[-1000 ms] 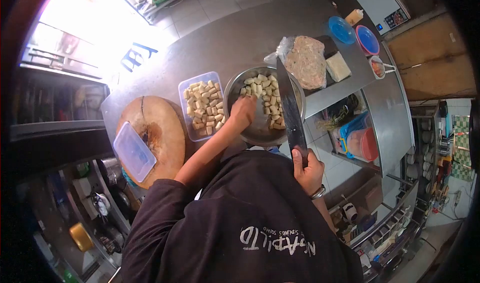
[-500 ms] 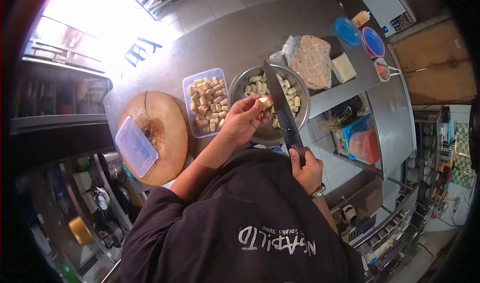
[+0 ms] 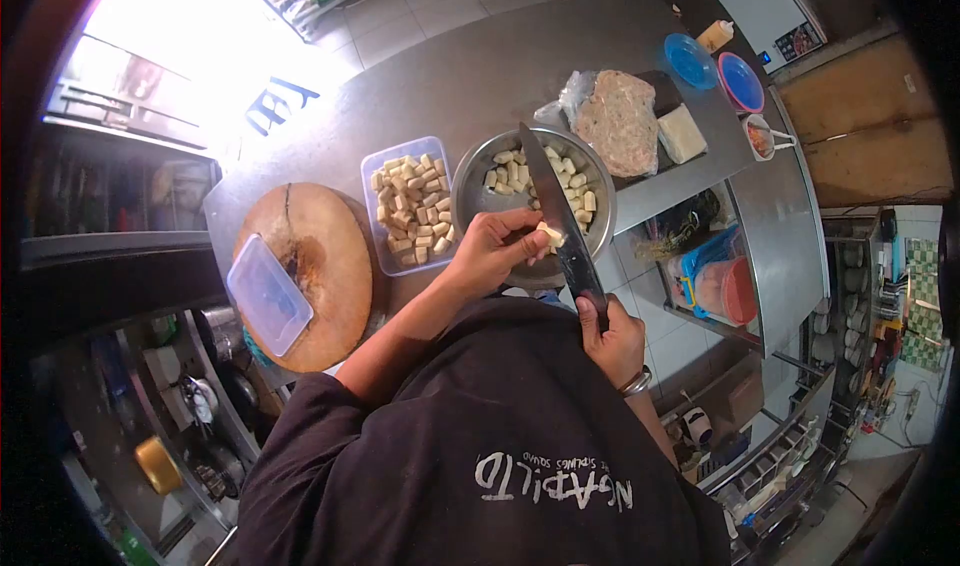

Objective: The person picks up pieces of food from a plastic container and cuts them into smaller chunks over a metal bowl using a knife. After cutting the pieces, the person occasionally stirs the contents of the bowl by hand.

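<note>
My left hand (image 3: 497,248) pinches a small pale food piece (image 3: 551,234) between thumb and fingertips, right at the blade of a large dark knife (image 3: 548,181). My right hand (image 3: 612,338) is wrapped round the knife's handle, with the blade slanting up and left across a round metal bowl (image 3: 468,178). In the bowl lie several short, cream-coloured chunks (image 3: 512,176). Left of it, a clear plastic container (image 3: 371,191) is heaped with similar tan chunks (image 3: 412,211).
A round wooden chopping block (image 3: 342,296) bears a translucent lid (image 3: 268,294) at the left. Right of the bowl are a bagged slab of pinkish, speckled food (image 3: 617,121), a white block (image 3: 682,134), blue bowls (image 3: 690,61) and a squeeze bottle (image 3: 716,36) on the metal table (image 3: 450,76).
My left hand has moved slightly down and right along the blade with the piece, from the middle of the bowl toward its near side. The knife has barely shifted.
</note>
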A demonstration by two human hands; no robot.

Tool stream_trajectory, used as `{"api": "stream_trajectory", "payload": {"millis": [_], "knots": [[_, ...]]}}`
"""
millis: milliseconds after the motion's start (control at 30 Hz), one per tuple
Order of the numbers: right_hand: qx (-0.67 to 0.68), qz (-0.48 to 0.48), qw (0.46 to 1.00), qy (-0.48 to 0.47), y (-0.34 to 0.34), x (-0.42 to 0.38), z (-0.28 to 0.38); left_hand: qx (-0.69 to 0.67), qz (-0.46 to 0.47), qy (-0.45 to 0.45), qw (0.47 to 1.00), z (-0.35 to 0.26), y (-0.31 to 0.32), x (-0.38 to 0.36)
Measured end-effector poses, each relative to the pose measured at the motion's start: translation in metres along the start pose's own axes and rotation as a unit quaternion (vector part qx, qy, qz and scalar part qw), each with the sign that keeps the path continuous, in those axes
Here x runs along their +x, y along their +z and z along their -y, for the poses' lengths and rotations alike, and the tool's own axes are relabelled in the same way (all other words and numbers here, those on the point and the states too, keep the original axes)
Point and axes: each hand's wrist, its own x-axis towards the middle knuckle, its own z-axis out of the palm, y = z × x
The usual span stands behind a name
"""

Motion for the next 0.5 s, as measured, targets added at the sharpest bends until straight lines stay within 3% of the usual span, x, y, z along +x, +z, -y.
{"api": "stream_trajectory", "payload": {"millis": [100, 200, 267, 400, 500], "knots": [[-0.007, 0.009, 1.0, 0.005, 0.0, -0.001, -0.002, 0.047, 0.022, -0.019, 0.998, 0.001, 0.0, -0.002], [0.0, -0.013, 1.0, 0.012, 0.001, -0.003, 0.0, -0.045, 0.02, -0.047, 0.998, 0.013, 0.0, 0.001], [0.012, -0.039, 0.999, 0.019, 0.001, -0.004, 0.003, -0.298, -0.009, 0.022, 0.954, 0.018, 0.002, 0.004], [0.026, -0.029, 0.998, 0.048, 0.0, -0.006, 0.0, -0.36, -0.057, 0.009, 0.931, 0.023, -0.012, 0.008], [0.019, -0.009, 0.999, 0.045, 0.0, -0.007, -0.001, -0.383, -0.045, 0.025, 0.922, 0.025, -0.013, 0.009]]}}
